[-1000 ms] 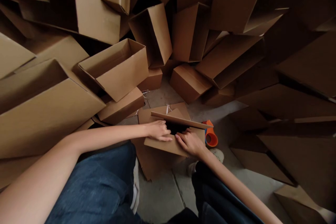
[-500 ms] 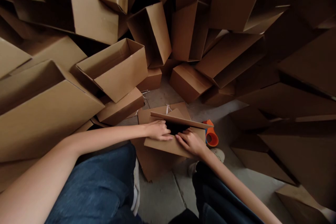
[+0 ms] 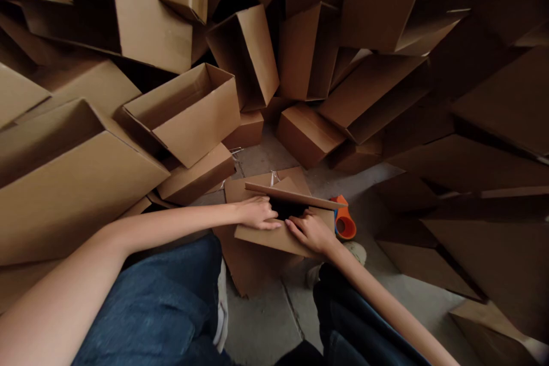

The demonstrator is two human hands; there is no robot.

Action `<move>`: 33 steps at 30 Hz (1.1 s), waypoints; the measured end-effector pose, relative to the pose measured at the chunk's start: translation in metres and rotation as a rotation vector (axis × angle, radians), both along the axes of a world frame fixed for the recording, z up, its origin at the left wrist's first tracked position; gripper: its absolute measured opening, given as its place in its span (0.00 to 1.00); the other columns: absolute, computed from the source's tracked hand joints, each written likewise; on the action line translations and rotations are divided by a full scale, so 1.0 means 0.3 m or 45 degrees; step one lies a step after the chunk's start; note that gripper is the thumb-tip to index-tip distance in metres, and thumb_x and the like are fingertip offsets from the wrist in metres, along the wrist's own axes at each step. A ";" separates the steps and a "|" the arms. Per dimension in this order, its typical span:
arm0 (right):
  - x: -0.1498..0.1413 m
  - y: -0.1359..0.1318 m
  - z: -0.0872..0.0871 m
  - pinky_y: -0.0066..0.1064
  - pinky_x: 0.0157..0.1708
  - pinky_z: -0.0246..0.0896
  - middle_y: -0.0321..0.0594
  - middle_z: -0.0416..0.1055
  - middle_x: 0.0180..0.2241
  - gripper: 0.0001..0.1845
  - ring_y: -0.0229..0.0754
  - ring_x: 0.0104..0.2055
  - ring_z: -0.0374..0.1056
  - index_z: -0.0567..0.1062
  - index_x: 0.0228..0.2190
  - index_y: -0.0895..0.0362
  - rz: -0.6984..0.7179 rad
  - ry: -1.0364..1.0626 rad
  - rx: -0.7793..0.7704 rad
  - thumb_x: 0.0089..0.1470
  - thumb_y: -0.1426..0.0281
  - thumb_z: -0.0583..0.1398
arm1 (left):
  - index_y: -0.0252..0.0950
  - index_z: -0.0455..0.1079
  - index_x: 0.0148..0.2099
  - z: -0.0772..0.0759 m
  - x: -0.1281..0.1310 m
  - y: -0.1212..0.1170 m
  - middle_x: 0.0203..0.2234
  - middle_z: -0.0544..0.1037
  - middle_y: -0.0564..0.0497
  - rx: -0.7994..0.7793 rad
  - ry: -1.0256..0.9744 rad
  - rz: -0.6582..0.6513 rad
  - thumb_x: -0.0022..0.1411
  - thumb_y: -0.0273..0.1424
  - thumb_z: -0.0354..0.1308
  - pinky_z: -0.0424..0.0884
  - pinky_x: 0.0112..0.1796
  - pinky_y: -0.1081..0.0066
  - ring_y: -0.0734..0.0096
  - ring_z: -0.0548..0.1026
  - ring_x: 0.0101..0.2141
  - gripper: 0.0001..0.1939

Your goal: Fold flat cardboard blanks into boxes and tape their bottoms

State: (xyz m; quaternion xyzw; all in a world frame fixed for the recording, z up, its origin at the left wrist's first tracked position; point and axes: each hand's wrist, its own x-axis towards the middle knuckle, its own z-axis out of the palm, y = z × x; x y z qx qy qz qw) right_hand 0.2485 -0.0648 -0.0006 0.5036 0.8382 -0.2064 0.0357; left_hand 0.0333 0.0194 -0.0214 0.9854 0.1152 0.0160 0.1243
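A cardboard box (image 3: 268,235) lies on the floor between my legs, its flaps partly folded and a dark gap showing between them. My left hand (image 3: 257,213) is on the near flap at the left of the gap, with its index finger lying along the flap and the other fingers curled over the edge. From the right, my right hand (image 3: 313,231) grips the same flap, fingers bent over its edge by the opening. Some fingertips are hidden inside the gap. The far flap (image 3: 295,195) stands tilted up behind both hands.
Beside the box on the right is an orange tool with a hollow ring (image 3: 344,223), apparently a tape dispenser. Open cardboard boxes (image 3: 201,120) are heaped ahead and on both sides. My shoe (image 3: 355,251) rests on the concrete floor (image 3: 266,326) close to the tool.
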 end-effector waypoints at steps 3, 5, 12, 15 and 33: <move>-0.001 0.001 0.005 0.35 0.41 0.56 0.47 0.80 0.31 0.30 0.46 0.35 0.72 0.79 0.33 0.56 -0.002 -0.019 -0.010 0.70 0.61 0.41 | 0.34 0.77 0.35 -0.002 0.000 0.000 0.23 0.78 0.44 0.001 -0.011 -0.002 0.69 0.46 0.52 0.67 0.34 0.67 0.63 0.73 0.26 0.22; -0.001 0.001 0.006 0.35 0.41 0.56 0.47 0.80 0.32 0.30 0.46 0.35 0.72 0.79 0.33 0.57 0.004 -0.040 -0.009 0.70 0.61 0.41 | 0.34 0.77 0.34 -0.002 0.000 0.000 0.22 0.78 0.44 0.007 -0.018 -0.004 0.69 0.45 0.52 0.67 0.33 0.67 0.64 0.73 0.26 0.22; 0.002 -0.001 0.001 0.35 0.41 0.55 0.47 0.79 0.31 0.29 0.46 0.35 0.73 0.78 0.33 0.57 0.012 -0.023 0.015 0.71 0.61 0.42 | 0.34 0.78 0.37 0.018 0.004 -0.001 0.25 0.80 0.43 0.054 0.104 -0.027 0.70 0.46 0.51 0.68 0.35 0.66 0.63 0.74 0.27 0.23; 0.003 -0.002 0.000 0.35 0.40 0.55 0.46 0.79 0.31 0.30 0.45 0.34 0.73 0.78 0.33 0.57 0.029 -0.035 0.022 0.71 0.61 0.41 | 0.33 0.78 0.38 0.027 0.006 0.000 0.26 0.80 0.43 0.064 0.149 -0.031 0.70 0.46 0.50 0.68 0.35 0.66 0.62 0.75 0.28 0.23; 0.039 0.003 0.024 0.36 0.41 0.62 0.51 0.79 0.35 0.30 0.51 0.40 0.74 0.77 0.40 0.59 0.051 -0.010 -0.041 0.66 0.50 0.46 | 0.32 0.76 0.36 0.015 0.006 -0.018 0.24 0.80 0.44 0.134 0.017 -0.104 0.71 0.44 0.50 0.70 0.41 0.63 0.62 0.79 0.28 0.22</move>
